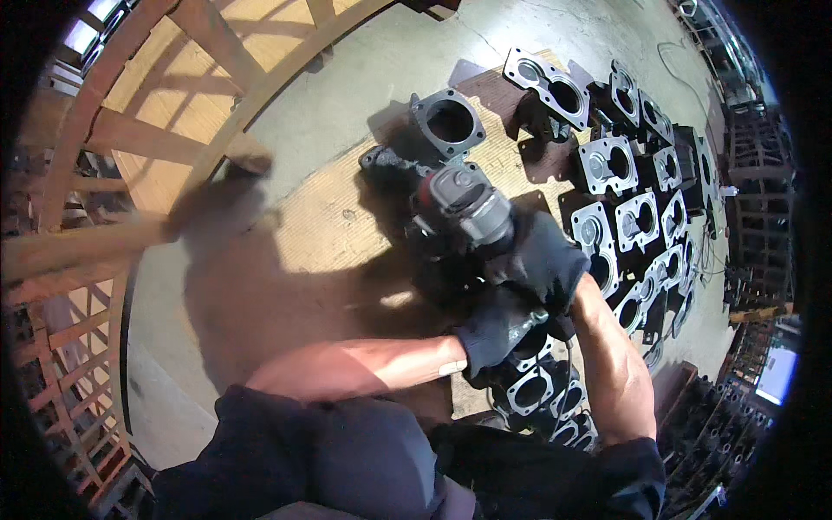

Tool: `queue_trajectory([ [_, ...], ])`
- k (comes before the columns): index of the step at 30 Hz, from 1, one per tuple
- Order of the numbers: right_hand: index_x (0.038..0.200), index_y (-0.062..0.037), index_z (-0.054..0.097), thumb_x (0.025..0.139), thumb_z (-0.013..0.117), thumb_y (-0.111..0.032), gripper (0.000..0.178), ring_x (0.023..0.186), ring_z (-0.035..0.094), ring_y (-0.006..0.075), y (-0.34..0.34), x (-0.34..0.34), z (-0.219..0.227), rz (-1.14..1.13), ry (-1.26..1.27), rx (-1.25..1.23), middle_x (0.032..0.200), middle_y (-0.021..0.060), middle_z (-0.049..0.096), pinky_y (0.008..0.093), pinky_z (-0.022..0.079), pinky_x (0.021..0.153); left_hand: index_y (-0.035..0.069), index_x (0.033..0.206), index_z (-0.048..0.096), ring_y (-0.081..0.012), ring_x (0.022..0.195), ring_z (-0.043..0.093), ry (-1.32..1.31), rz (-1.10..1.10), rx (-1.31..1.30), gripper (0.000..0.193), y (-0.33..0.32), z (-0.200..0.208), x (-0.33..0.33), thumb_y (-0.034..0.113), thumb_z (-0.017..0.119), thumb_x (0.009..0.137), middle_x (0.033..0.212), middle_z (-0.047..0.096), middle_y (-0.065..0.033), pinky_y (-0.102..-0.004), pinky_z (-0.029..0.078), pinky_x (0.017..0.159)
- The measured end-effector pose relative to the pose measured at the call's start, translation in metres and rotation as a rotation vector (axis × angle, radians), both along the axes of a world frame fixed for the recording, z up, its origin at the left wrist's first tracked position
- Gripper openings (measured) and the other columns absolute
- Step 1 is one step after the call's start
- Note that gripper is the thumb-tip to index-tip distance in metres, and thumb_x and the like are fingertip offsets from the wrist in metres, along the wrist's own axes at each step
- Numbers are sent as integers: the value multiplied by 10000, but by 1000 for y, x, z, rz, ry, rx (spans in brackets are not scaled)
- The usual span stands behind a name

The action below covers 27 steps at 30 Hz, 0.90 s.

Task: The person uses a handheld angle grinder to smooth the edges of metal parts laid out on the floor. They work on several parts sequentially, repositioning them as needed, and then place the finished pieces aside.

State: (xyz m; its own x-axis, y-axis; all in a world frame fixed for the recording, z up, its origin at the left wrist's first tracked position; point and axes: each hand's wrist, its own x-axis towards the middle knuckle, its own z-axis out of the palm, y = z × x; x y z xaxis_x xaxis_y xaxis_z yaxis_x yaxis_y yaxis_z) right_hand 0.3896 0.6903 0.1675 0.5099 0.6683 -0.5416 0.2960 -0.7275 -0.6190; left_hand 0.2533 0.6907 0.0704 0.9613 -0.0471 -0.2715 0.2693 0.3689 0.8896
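Both of my hands wear dark gloves. My right hand [550, 256] is closed around the body of a corded angle grinder [472, 204] with a grey metal head. My left hand [503, 334] is closed just below it, at the rear of the grinder, where a dark cord hangs down; its fingertips are partly hidden. The grinder head is over a dark cast metal part, mostly hidden in shadow. Just beyond stands a casting with a bright round flange [449, 126], its large bore facing up.
Several castings with bright machined faces [608, 165] stand in rows to the right. More flanged castings [529, 392] are near my body. Brown cardboard [321, 212] lies under the work on a concrete floor [347, 95]. Wooden crate frames [147, 130] line the left.
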Motion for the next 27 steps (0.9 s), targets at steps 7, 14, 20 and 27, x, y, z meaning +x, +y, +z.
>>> queue_trajectory([
  [7, 1151, -10, 678, 613, 843, -193, 592, 915, 734, 298, -15, 1, -3, 125, -173, -80, 972, 181, 751, 387, 568, 839, 17, 1247, 610, -203, 1055, 596, -140, 42, 497, 272, -19, 6, 1, 119, 588, 996, 1107, 660, -130, -345, 503, 926],
  [14, 972, 3, 665, 673, 771, -132, 344, 742, 647, 159, -21, 53, -14, 23, -214, 184, 825, 96, 701, 341, 533, 685, 26, 1330, 590, -161, 1085, 594, 4, 135, -394, 357, 4, 21, 53, 113, 639, 987, 1174, 659, -95, -312, 502, 963],
  [20, 785, -76, 641, 640, 738, -105, 176, 643, 610, 261, -13, 100, -63, 206, -417, 310, 717, 57, 616, 355, 503, 611, -10, 1168, 666, -211, 977, 670, -12, 166, -37, 292, 26, 2, 89, 119, 696, 908, 1056, 721, -149, -364, 523, 891],
  [27, 709, -97, 613, 592, 714, -57, 159, 625, 591, 272, 49, 124, -79, 168, -282, 372, 681, 57, 574, 379, 478, 563, -26, 1102, 672, -234, 943, 682, -3, 326, -203, 256, 55, -19, 109, 141, 669, 908, 1023, 726, -167, -382, 526, 839],
])
